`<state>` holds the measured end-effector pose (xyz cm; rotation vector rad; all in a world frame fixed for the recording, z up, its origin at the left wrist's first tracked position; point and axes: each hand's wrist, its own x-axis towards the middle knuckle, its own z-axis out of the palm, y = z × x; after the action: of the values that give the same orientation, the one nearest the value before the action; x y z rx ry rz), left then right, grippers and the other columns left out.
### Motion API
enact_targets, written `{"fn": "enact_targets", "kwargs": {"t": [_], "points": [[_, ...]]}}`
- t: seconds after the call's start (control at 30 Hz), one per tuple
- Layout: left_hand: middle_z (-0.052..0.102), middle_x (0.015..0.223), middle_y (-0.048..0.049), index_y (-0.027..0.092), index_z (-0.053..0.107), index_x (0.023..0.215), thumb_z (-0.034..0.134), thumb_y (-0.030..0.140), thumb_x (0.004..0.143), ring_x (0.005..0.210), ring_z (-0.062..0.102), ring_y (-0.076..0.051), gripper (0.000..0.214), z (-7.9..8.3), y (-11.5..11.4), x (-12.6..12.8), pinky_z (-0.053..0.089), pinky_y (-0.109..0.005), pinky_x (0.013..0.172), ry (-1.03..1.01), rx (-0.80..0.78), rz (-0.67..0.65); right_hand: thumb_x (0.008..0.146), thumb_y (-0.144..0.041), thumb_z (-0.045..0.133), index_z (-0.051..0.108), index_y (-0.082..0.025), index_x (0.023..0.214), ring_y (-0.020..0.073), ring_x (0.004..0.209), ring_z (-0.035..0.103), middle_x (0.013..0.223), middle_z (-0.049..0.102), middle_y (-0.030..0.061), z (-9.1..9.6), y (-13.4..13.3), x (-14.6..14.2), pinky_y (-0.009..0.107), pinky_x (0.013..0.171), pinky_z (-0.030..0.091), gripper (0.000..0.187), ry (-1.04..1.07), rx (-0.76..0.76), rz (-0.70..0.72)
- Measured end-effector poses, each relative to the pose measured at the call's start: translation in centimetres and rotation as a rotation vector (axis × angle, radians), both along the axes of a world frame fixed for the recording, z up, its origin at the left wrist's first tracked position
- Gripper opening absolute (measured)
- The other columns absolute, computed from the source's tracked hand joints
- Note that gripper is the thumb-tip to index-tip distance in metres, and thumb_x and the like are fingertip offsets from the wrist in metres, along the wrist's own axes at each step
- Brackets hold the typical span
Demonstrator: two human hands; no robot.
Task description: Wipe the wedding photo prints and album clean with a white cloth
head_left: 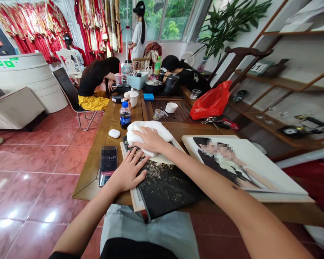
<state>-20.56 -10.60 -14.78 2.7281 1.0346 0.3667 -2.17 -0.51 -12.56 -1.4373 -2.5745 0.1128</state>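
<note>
My right hand lies spread on a bunched white towel, pressing it onto a black book-like panel. Pale specks and patches mark the panel's dark surface. Flat and with fingers apart, my left hand rests on the panel's left side. Light-coloured page or board edges show under that side, and the near corner juts past the table edge over my lap. Just left of my left hand is a phone with its screen lit. A white earbud case sits beyond it.
An open photo album lies on the wooden table at right. Near the towel stand a blue-capped cola bottle and a plastic cup. A red plastic bag and keys lie farther right. Two people lean over the far end.
</note>
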Motion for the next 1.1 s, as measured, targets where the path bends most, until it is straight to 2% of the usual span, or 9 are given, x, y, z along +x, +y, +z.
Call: {"fn": "enact_targets", "kwargs": {"t": [0.17, 0.27, 0.37, 0.53, 0.67, 0.77, 0.93, 1.1], "points": [[0.035, 0.158, -0.0164, 0.018, 0.035, 0.156, 0.036, 0.039, 0.104, 0.152, 0.022, -0.036, 0.055, 0.0, 0.0, 0.0, 0.018, -0.06, 0.123, -0.009, 0.011, -0.014, 0.09, -0.051, 0.058, 0.051, -0.031, 0.147, 0.0348, 0.137, 0.041, 0.155, 0.044, 0.0107, 0.9, 0.9, -0.3, 0.051, 0.107, 0.03, 0.061, -0.006, -0.032, 0.253], [0.036, 0.158, -0.0148, 0.02, 0.034, 0.156, 0.036, 0.039, 0.104, 0.151, 0.024, -0.035, 0.055, 0.0, 0.0, -0.1, 0.02, -0.059, 0.123, -0.019, 0.016, -0.013, 0.086, -0.046, 0.064, 0.054, -0.033, 0.145, 0.0328, 0.138, 0.041, 0.156, 0.044, 0.0081, 1.2, 1.1, -0.4, 0.048, 0.108, 0.03, 0.061, -0.007, -0.039, 0.324], [0.036, 0.158, -0.0132, 0.022, 0.034, 0.156, 0.037, 0.04, 0.104, 0.151, 0.023, -0.034, 0.054, -0.2, 0.0, -0.1, 0.019, -0.058, 0.123, -0.034, 0.024, -0.008, 0.087, -0.046, 0.062, 0.053, -0.032, 0.145, 0.0331, 0.135, 0.043, 0.155, 0.045, 0.0093, 1.0, 0.8, -0.6, 0.049, 0.107, 0.031, 0.061, 0.003, -0.029, 0.245], [0.031, 0.161, -0.0155, 0.019, 0.034, 0.156, 0.037, 0.039, 0.104, 0.154, 0.015, -0.036, 0.055, -0.4, 0.0, 0.0, 0.017, -0.06, 0.123, -0.005, 0.009, -0.002, 0.093, -0.055, 0.049, 0.05, -0.027, 0.147, 0.039, 0.131, 0.045, 0.148, 0.048, 0.0161, 0.2, -0.5, -1.1, 0.058, 0.102, 0.034, 0.061, 0.027, 0.0, -0.057], [0.031, 0.162, -0.0144, 0.02, 0.035, 0.155, 0.038, 0.038, 0.104, 0.155, 0.012, -0.036, 0.055, -0.2, 0.0, 0.0, 0.017, -0.059, 0.123, 0.007, 0.0, -0.001, 0.094, -0.058, 0.044, 0.048, -0.027, 0.147, 0.0395, 0.131, 0.044, 0.146, 0.049, 0.0171, 0.0, -1.1, -1.0, 0.06, 0.1, 0.036, 0.062, 0.034, 0.008, -0.199], [0.031, 0.162, -0.014, 0.02, 0.035, 0.156, 0.038, 0.039, 0.104, 0.155, 0.013, -0.035, 0.055, -0.1, 0.0, -0.1, 0.017, -0.058, 0.123, 0.009, 0.0, 0.004, 0.095, -0.057, 0.044, 0.048, -0.027, 0.147, 0.0391, 0.132, 0.044, 0.147, 0.049, 0.0167, 0.1, -1.4, -0.5, 0.06, 0.101, 0.037, 0.061, 0.028, 0.009, -0.216], [0.024, 0.165, -0.0125, 0.02, 0.034, 0.156, 0.038, 0.038, 0.104, 0.155, 0.009, -0.035, 0.055, -0.1, 0.0, -0.1, 0.017, -0.058, 0.123, 0.007, 0.007, 0.009, 0.095, -0.052, 0.046, 0.052, -0.031, 0.145, 0.0369, 0.134, 0.044, 0.151, 0.048, 0.0115, 0.3, -2.3, 1.4, 0.058, 0.103, 0.037, 0.054, 0.02, 0.002, -0.168], [0.027, 0.165, -0.0119, 0.021, 0.033, 0.157, 0.037, 0.039, 0.104, 0.155, 0.011, -0.034, 0.056, -0.2, 0.0, -0.1, 0.017, -0.057, 0.124, 0.0, 0.014, 0.008, 0.094, -0.051, 0.05, 0.054, -0.028, 0.144, 0.0371, 0.132, 0.046, 0.149, 0.05, 0.0135, 0.2, -3.9, 3.6, 0.056, 0.102, 0.038, 0.055, 0.018, 0.014, -0.166]]}}
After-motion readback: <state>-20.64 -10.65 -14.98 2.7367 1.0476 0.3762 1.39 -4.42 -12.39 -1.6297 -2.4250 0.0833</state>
